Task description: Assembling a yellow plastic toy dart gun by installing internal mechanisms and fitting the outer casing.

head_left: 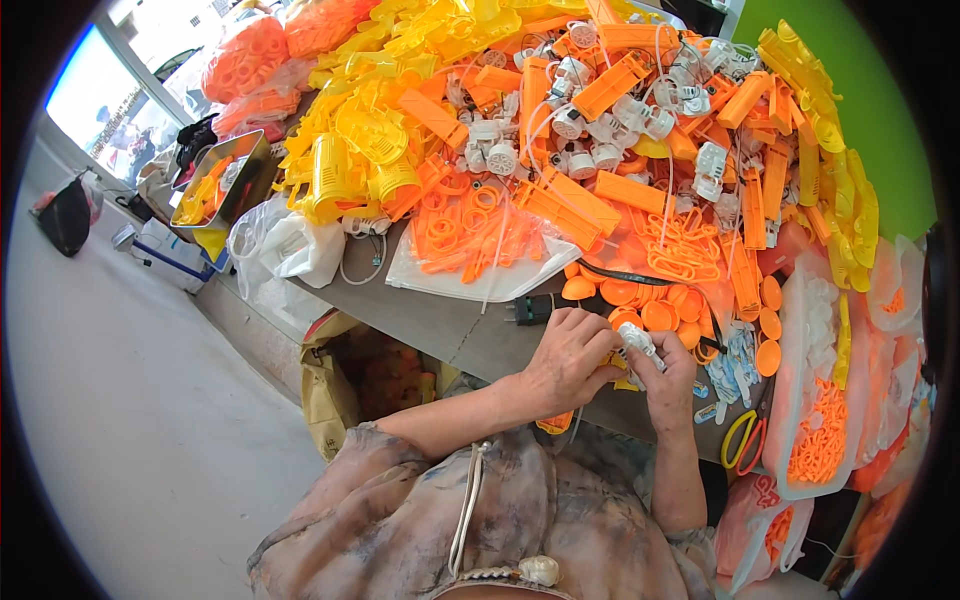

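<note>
A small white ridged plastic part (pixel 638 341) is held between my two hands over the table's near edge. My left hand (pixel 568 362) is closed, its thumb and fingers pinched at the part's left side. My right hand (pixel 668 385) grips the same part from the right with thumb and index finger. A bit of yellow shows below the part, between the hands. An orange and yellow piece (pixel 555 423) hangs under my left wrist, partly hidden, with a thin pale wire beside it. Just beyond my left hand lies a black plug adapter (pixel 535 309).
Orange discs (pixel 660 315), orange strips (pixel 575 200), white gear units (pixel 490 147) and yellow shells (pixel 375 130) heap the table. Red-and-yellow scissors (pixel 745 440) lie at right, near a translucent tub (pixel 815 450) of small orange parts. An open sack (pixel 335 385) stands below the table's left edge.
</note>
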Demonstrator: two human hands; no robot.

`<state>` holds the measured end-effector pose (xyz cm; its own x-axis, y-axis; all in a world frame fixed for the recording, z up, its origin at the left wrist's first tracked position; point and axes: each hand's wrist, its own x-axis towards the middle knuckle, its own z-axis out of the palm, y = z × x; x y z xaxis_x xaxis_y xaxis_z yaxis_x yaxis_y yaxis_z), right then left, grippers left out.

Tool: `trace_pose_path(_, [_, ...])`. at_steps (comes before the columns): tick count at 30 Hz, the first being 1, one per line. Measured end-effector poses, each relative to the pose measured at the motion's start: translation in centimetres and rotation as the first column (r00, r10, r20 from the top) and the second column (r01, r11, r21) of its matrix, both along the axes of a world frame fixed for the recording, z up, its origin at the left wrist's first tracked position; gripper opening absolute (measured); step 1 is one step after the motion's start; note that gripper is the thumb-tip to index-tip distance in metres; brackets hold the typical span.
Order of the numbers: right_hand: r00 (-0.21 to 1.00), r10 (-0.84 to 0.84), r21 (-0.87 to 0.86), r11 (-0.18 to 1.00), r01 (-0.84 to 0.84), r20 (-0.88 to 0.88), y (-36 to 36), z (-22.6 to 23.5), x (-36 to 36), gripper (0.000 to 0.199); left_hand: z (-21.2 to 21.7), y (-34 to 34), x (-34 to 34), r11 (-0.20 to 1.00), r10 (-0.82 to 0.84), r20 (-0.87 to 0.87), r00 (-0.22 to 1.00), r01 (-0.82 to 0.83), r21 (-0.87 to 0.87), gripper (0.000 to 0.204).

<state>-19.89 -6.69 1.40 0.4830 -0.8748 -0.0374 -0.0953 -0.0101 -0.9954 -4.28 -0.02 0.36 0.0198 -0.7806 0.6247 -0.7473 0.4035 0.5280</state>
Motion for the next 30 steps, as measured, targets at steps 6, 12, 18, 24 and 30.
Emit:
trace_pose_path(6, [0.998,-0.019,-0.01,1.0,0.018,-0.054,-0.2,0.0,-0.2,0.014,-0.9,-0.9,0.8,0.999,-0.042,-0.036,0.998,0.041,-0.007,0.026])
trace_pose_path(12, [0.997,0.075,0.065,0.995,-0.075,0.006,-1.5,-1.4,0.2,0.018,0.1,-0.6,2.1,0.985,0.0,-0.194,0.981,0.034,0.172,0.022])
trace_pose_path(18, [0.996,0.059,0.153,0.986,-0.069,0.073,-1.2,-0.7,0.0,0.019,-0.2,-0.8,1.7,0.985,-0.028,-0.108,0.994,0.046,0.167,0.02])
trace_pose_path(24, [0.999,0.046,0.092,0.995,-0.046,0.006,-0.7,-0.3,-0.1,0.02,0.0,-0.6,1.5,0.991,-0.029,-0.029,0.999,0.033,0.129,0.02])
trace_pose_path(30, [1.0,0.009,0.044,0.999,-0.009,-0.003,-0.5,-1.1,0.3,0.02,-0.2,-0.6,0.6,0.998,-0.063,0.173,0.983,0.063,0.003,0.023])
